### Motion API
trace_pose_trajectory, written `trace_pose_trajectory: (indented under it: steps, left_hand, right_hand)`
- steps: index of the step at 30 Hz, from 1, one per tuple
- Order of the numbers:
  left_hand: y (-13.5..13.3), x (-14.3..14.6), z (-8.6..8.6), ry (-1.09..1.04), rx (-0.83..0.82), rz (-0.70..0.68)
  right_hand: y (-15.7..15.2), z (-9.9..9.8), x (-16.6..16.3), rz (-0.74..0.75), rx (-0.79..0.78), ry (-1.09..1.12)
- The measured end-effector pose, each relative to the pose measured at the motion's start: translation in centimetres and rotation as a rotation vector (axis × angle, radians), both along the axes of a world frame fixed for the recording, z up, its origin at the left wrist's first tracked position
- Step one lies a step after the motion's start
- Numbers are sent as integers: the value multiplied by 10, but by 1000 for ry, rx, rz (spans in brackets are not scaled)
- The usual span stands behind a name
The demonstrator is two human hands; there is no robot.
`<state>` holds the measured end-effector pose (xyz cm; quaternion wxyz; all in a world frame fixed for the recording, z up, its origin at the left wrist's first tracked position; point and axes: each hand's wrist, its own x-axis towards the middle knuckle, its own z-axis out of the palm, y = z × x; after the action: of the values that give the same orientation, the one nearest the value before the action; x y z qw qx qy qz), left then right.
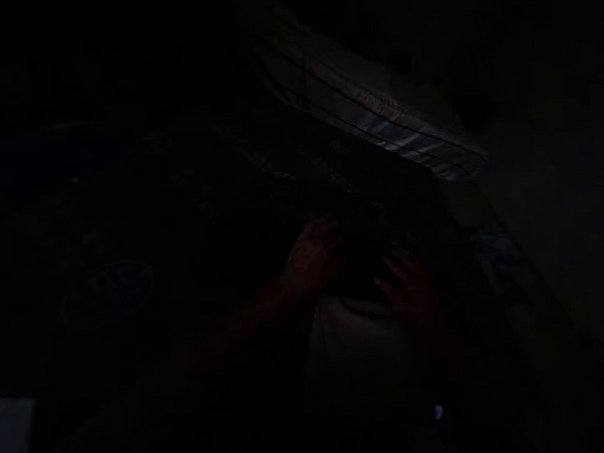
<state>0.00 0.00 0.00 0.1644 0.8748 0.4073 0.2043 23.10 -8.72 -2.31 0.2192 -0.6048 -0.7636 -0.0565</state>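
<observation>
The picture is very dark. My left hand (pixel 315 259) reaches in near the middle, its fingers bent and partly lost in shadow against a dark surface. Whether it holds anything does not show. To its right, my right hand (pixel 408 283) has its fingers apart, pointing left towards the left hand, with nothing visible in them. Between the hands lies a black area whose kind I cannot make out. Just below them is a pale, flat patch (pixel 361 342), perhaps cloth. Around the hands spreads a dark green sheet (pixel 265 158) with light printed lettering and round emblems.
A pale, striped, cushion-like edge (pixel 386 127) runs along the far side. A whitish-blue crumpled thing (pixel 498 255) lies at the right. At the bottom left corner is a pale flat piece (pixel 0 424). A small bluish bright spot (pixel 439 411) shows near my right forearm.
</observation>
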Motion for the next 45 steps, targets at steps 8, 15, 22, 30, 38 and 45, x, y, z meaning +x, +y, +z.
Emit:
trace_pose_trajectory:
  steps: [8, 15, 22, 30, 38, 45]
  left_hand:
    - [4, -11, 22, 392, -187, -60]
    - [14, -17, 22, 503, -227, -109]
    - [21, -17, 21, 592, -148, -201]
    - [29, -17, 27, 617, -60, -280]
    - [46, -26, 59, 317, -533, -342]
    - [52, -30, 75, 311, -662, -287]
  right_hand:
    - [-23, -4, 23, -177, -179, -44]
    - [-25, -11, 20, -71, -42, -205]
    - [-19, -7, 21, 108, 38, -324]
    - [-26, -10, 22, 196, 126, -439]
    - [-14, 4, 22, 91, 217, -352]
    - [-5, 22, 15, 104, 222, -317]
